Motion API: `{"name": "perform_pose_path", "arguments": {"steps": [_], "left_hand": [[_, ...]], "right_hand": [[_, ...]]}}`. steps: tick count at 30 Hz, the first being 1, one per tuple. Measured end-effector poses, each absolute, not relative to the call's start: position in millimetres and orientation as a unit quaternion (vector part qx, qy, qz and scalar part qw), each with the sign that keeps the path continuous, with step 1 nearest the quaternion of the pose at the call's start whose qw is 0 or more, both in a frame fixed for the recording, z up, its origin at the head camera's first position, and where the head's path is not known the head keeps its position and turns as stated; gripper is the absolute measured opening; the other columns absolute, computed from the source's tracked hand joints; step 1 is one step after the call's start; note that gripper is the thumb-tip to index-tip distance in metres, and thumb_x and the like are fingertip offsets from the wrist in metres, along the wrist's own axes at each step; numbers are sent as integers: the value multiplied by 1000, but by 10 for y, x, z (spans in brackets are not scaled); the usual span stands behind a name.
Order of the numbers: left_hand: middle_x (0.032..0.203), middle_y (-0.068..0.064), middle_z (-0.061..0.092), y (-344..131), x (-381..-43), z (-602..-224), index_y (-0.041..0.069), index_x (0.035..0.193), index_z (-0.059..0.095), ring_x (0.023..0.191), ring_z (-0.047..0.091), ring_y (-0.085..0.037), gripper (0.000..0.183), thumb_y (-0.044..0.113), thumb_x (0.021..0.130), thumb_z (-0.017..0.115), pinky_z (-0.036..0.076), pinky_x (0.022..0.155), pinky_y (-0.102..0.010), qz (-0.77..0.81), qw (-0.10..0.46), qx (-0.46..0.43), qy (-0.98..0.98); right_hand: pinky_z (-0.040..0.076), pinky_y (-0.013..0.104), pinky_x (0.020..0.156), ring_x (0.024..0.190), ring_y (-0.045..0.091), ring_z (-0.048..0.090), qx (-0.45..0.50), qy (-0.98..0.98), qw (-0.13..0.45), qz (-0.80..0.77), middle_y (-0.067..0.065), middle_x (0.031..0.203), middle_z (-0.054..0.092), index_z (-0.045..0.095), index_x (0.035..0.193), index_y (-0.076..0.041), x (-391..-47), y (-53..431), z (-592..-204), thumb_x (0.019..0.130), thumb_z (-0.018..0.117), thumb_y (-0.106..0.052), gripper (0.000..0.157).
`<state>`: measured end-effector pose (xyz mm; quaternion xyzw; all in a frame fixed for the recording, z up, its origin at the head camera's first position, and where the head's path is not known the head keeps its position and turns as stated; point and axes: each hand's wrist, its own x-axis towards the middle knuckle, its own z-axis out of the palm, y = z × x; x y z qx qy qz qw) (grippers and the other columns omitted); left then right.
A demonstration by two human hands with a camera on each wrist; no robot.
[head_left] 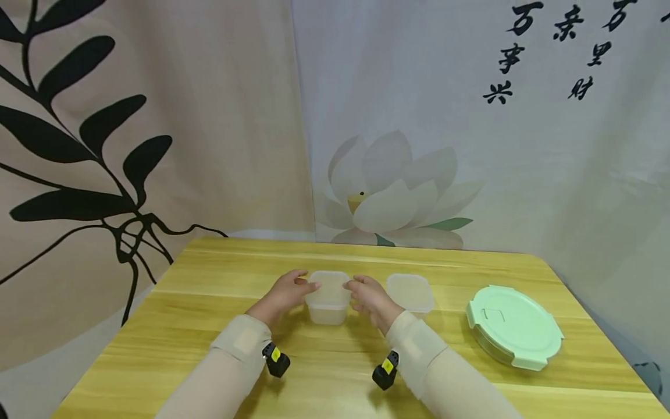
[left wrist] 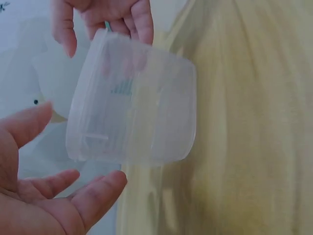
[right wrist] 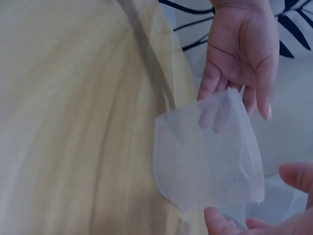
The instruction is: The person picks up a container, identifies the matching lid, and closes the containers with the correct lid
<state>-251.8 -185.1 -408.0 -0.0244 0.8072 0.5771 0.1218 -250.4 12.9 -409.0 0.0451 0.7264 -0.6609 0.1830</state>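
Note:
A small translucent plastic food container stands upright on the table, between my two hands in the head view. My left hand is at its left side, thumb and fingers spread; in the left wrist view the fingertips look slightly apart from the wall. On the opposite side is my right hand, its fingers loosely extended. The right wrist view shows a right fingertip very close to the container, and I cannot tell whether it touches. A flat, square translucent lid lies just beyond the right hand.
Toward the right of the wooden table sits a round container with a pale green clip lid. A printed curtain hangs behind the table's far edge. Black cameras are strapped at both wrists.

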Motion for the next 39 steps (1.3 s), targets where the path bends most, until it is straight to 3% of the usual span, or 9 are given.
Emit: {"name": "perform_pose_path", "arguments": {"steps": [4,12,21,28,39], "left_hand": [[141,-26,43,-1846,-2614,-4083,-4,143,38,125,47,-41,54,25,100,53,46,98,-50,582,123,-27,804],[126,-19,57,-1792,-2713,-4118,-4,127,56,113,56,-35,37,22,102,48,51,91,-46,572,110,-31,812],[119,-20,60,-1767,-2797,-4181,-5,122,58,100,62,-31,32,18,102,48,56,79,-40,588,112,-57,799],[110,-15,62,-1773,-2821,-4216,-3,120,60,84,61,-22,30,18,101,50,53,68,-31,611,114,-69,781],[100,-10,63,-1729,-2835,-4153,0,112,62,80,60,-19,25,17,98,50,46,62,-26,623,145,-119,759]], "right_hand": [[32,52,109,138,45,27,53,715,192,-670,26,152,26,25,147,7,-2589,122,-4085,99,49,-20,60],[36,51,107,137,45,30,60,720,189,-666,27,150,29,30,143,10,-2659,89,-4108,100,47,-21,56],[49,41,93,117,35,51,63,732,179,-655,22,128,50,46,132,9,-2707,46,-4153,101,49,-26,47],[45,45,98,119,34,49,72,729,184,-656,20,129,51,50,127,6,-2732,31,-4166,102,45,-23,38],[46,42,94,110,29,53,83,716,204,-662,18,124,53,49,129,4,-2769,41,-4153,102,43,-20,37]]}}
